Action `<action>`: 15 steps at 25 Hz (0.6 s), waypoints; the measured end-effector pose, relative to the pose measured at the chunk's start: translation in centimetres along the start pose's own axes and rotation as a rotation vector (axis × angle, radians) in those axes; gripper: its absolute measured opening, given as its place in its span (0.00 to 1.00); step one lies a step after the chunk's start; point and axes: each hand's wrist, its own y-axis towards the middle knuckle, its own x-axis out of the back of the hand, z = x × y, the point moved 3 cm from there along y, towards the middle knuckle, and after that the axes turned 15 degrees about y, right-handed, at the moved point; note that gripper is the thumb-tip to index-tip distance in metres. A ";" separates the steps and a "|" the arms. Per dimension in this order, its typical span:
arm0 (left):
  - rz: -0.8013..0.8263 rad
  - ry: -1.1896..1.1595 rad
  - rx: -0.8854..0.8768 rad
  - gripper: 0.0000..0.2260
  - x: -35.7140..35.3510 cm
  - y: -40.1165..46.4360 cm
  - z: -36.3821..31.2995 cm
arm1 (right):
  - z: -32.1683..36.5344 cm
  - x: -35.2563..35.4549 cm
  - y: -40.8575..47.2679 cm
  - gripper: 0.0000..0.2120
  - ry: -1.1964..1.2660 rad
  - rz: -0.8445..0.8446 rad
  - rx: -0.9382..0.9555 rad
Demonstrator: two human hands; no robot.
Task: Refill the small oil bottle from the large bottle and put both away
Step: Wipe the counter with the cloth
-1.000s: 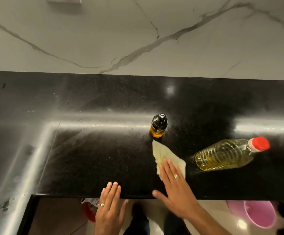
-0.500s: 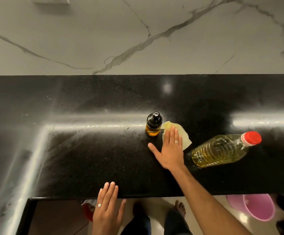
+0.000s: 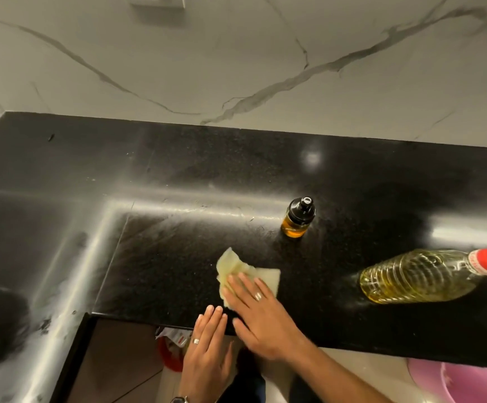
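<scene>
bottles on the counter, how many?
2. The small bottle stands upright mid-counter; the large bottle, red-capped, is at the right, beyond the right hand pressing the cloth. None looks hidden.

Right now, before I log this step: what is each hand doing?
Left hand: open, flat, fingertips on the counter edge, holding nothing.
Right hand: open, palm pressed flat on the yellow cloth, not gripping it.

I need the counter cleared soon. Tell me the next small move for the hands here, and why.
Probably lift the right hand off the yellow cloth and reach for the large bottle. Both it and the small bottle stand capped on the black counter, the small one holds oil, and neither hand holds a bottle, so only putting away seems left.
</scene>
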 end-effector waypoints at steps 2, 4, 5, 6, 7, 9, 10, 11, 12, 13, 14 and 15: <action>0.015 -0.008 -0.007 0.25 0.2 0.1 0.0 | 0.1 1.5 6.0 0.34 -0.038 0.010 0.008; 0.033 -0.011 -0.009 0.24 0.3 0.1 0.0 | 0.6 2.4 10.6 0.34 -0.075 0.015 -0.012; 0.036 -0.018 0.002 0.23 0.4 0.1 0.0 | 1.1 2.5 11.7 0.34 -0.099 0.016 -0.002; 0.032 -0.030 0.017 0.23 0.6 0.2 0.1 | 1.4 2.2 11.9 0.34 -0.110 0.015 0.024; 0.021 -0.046 0.033 0.23 0.7 0.2 0.2 | 1.6 1.6 11.0 0.33 -0.108 0.012 0.060; -0.025 -0.095 0.078 0.19 1.3 0.4 0.2 | 1.5 0.7 6.5 0.32 -0.091 -0.013 0.083; -0.050 -0.133 0.125 0.16 2.1 0.8 0.1 | 1.1 0.3 3.3 0.32 -0.051 -0.031 0.054; -0.065 -0.180 0.183 0.14 3.0 1.6 -0.2 | 0.1 0.0 -0.1 0.34 -0.012 -0.047 0.007; -0.077 -0.225 0.239 0.12 3.9 2.8 -0.8 | -0.9 -0.4 -3.5 0.37 -0.012 -0.081 -0.041; -0.090 -0.254 0.276 0.11 4.7 4.3 -1.6 | -2.1 -0.8 -6.8 0.40 -0.059 -0.140 -0.084; -0.105 -0.269 0.288 0.12 5.2 6.1 -2.6 | -3.1 -1.2 -9.7 0.43 -0.102 -0.160 -0.152; -0.111 -0.291 0.283 0.14 5.3 8.2 -3.9 | -4.0 -1.5 -12.2 0.45 -0.101 -0.158 -0.244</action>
